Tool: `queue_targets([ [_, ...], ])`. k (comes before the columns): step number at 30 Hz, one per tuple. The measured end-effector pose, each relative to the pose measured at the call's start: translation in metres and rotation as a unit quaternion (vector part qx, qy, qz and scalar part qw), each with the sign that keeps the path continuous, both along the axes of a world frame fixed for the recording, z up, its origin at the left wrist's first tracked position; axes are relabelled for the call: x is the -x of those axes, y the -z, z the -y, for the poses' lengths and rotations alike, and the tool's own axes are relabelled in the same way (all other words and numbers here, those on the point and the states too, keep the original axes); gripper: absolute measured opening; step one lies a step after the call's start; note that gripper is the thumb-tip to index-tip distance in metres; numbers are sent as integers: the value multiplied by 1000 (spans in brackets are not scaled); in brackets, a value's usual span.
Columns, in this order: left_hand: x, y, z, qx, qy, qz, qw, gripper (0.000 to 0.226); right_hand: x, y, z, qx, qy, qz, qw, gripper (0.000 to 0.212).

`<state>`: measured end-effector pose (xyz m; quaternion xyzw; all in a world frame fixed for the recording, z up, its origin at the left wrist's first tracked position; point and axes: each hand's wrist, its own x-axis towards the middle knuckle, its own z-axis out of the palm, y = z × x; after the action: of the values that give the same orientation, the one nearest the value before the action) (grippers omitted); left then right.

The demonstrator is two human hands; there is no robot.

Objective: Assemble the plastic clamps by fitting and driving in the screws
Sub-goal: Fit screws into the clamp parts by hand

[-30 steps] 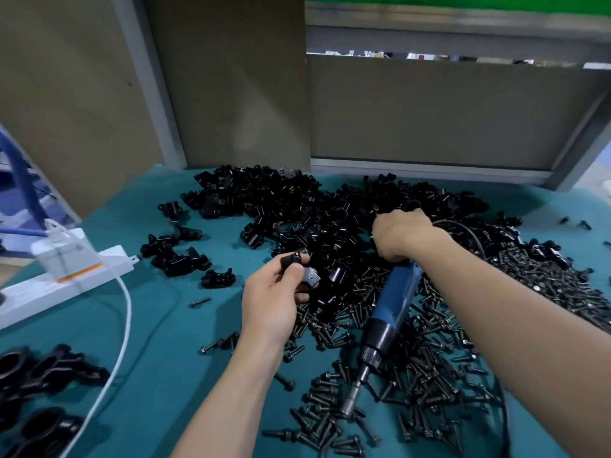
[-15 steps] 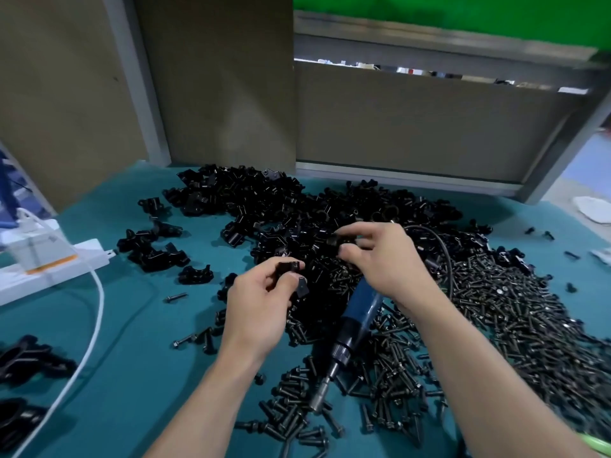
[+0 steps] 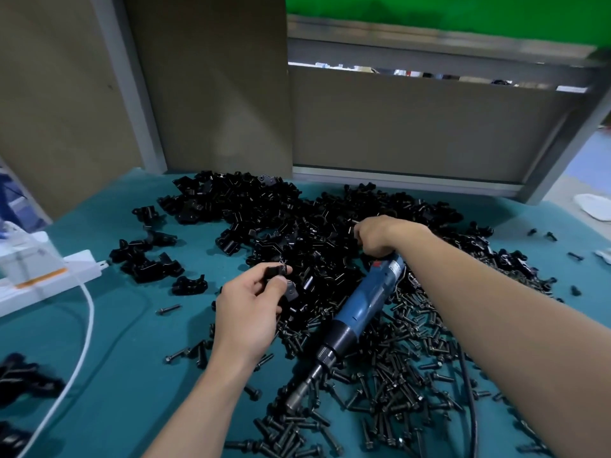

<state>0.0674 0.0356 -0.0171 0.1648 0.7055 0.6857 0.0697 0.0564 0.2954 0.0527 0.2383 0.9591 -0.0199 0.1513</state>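
We record a teal surface (image 3: 109, 352) closed at the back by tan partition panels (image 3: 413, 127) in grey frames.

A broad heap of black plastic clamps (image 3: 281, 223) covers the far middle of the surface. A smaller cluster of clamps (image 3: 148, 262) lies apart to its left. More black parts (image 3: 23, 378) sit at the near left edge.

A spread of black screws (image 3: 413, 375) runs from the right side of the heap to the near edge.

A blue electric screwdriver (image 3: 362, 309) lies tilted on the screws. Its bit end points toward the near left. Its rear end sits just beneath the right grip (image 3: 377, 238), and a black cable (image 3: 469, 401) trails across the screws on the right.

A white power strip (image 3: 56, 279) lies at the left edge, and a white cord (image 3: 86, 325) curves from it toward the near edge.

The left grip (image 3: 248, 309) is raised just beside the near side of the heap. It is clenched on a clamp part (image 3: 276, 270), pinching the black piece between thumb and fingertips.

The right grip reaches into the heap with its fingers curled downward among the clamps. We cannot tell whether it grasps anything, as the fingertips are hidden.

One lone screw (image 3: 168, 309) lies on bare surface to the left of the left grip.
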Motion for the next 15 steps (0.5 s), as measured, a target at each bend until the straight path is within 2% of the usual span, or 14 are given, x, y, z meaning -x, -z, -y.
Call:
queue_targets([
  [6, 1, 2, -1, 4, 1, 0, 1000, 29, -7, 4, 4, -2, 13, -108, 994, 24],
  [11, -1, 2, 0, 8, 3, -3, 1000, 30, -15, 5, 8, 11, 25, -90, 996, 19],
  [15, -2, 2, 1, 13, 0, -6, 1000, 30, -17, 4, 21, -27, 4, -136, 990, 14],
])
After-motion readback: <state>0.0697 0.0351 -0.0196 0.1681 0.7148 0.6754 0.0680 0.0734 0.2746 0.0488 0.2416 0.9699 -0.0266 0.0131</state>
